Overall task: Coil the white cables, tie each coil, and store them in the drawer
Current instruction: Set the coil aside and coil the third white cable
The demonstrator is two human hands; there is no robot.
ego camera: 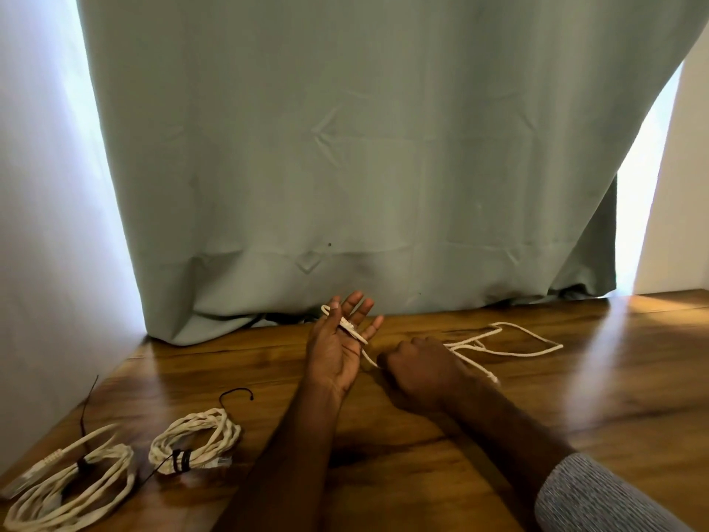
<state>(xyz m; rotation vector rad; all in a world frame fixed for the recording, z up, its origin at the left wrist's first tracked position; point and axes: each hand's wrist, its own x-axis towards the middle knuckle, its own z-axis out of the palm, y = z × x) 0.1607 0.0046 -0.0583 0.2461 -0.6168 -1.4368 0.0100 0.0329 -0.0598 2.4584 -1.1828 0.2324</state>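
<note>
We hold our left hand (339, 345) palm up above the wooden table (575, 397), fingers spread and straight, with the end of a loose white cable (510, 349) lying across the palm under the thumb. Our right hand (416, 368) is curled into a fist around the same cable just beside the left wrist; the rest of it trails in slack loops on the table to the right. Near the left edge lie two tied coils (195, 441) (69, 485), each bound with a black tie (180, 460). A grey-green curtain (345, 147) hangs behind.
</note>
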